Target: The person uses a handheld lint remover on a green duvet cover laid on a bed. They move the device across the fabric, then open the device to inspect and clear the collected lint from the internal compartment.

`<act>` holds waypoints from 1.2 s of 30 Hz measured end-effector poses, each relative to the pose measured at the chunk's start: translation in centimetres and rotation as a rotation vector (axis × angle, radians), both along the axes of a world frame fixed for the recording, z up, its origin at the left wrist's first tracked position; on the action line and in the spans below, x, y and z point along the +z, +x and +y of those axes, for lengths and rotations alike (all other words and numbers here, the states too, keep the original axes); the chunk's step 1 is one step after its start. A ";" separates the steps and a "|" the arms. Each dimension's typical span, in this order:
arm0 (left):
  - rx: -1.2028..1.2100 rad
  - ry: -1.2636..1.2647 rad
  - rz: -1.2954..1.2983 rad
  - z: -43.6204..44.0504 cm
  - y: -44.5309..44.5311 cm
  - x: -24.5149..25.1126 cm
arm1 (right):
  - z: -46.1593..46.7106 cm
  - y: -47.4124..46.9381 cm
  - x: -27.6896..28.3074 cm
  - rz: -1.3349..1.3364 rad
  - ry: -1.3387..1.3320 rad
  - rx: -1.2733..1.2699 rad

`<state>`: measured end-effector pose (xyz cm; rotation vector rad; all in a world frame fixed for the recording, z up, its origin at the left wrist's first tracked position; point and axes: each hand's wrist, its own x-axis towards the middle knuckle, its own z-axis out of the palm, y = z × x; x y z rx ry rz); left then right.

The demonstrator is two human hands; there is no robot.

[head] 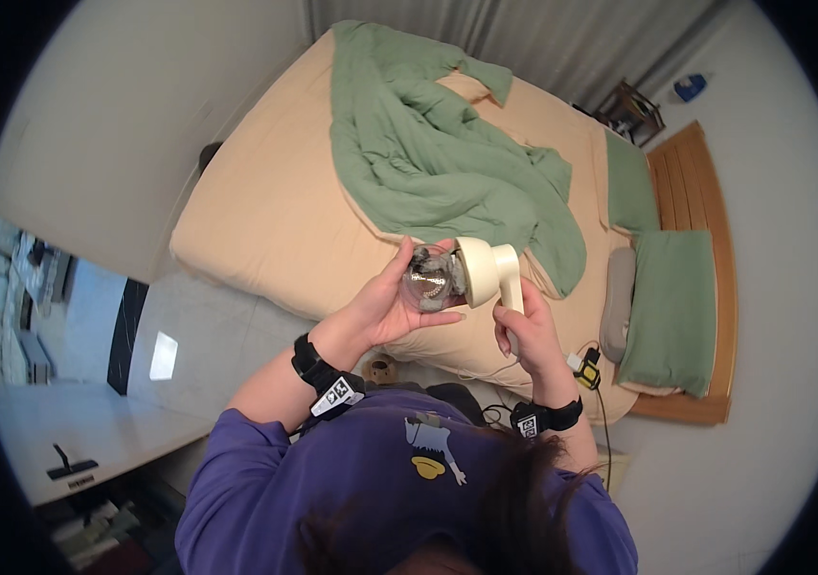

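My right hand (535, 332) grips the cream handle of what looks like a fabric shaver (479, 272), held sideways above the near edge of the bed. Against the shaver's round head sits a clear plastic cup (429, 279) with clumps of grey lint inside. My left hand (380, 307) cradles this cup from below and from the left, fingers spread around it. A perforated metal surface glints through the clear wall. Whether the cup is fixed to the head or loose, I cannot tell. A thin pale cord runs near the handle's lower end.
Before me stands a bed with a peach sheet (265, 237) and a rumpled green quilt (409, 136). Green pillows (667, 316) lie by the wooden headboard (721, 345). A yellow and black power strip (586, 370) with plugs rests at the bed's edge. A white tabletop (114, 424) lies left.
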<state>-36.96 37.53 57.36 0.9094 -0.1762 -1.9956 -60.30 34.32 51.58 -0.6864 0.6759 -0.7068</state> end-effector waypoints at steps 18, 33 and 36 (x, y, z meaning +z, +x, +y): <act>0.238 0.016 0.031 2.0 1.9 -5.6 | -2.9 1.4 -2.0 -0.021 0.125 0.223; 0.237 -0.030 -0.009 2.6 2.8 -6.7 | -2.3 2.4 -2.7 -0.064 0.134 0.207; 0.237 -0.050 -0.103 2.7 3.0 -6.4 | -2.1 2.6 -2.7 -0.073 0.127 0.201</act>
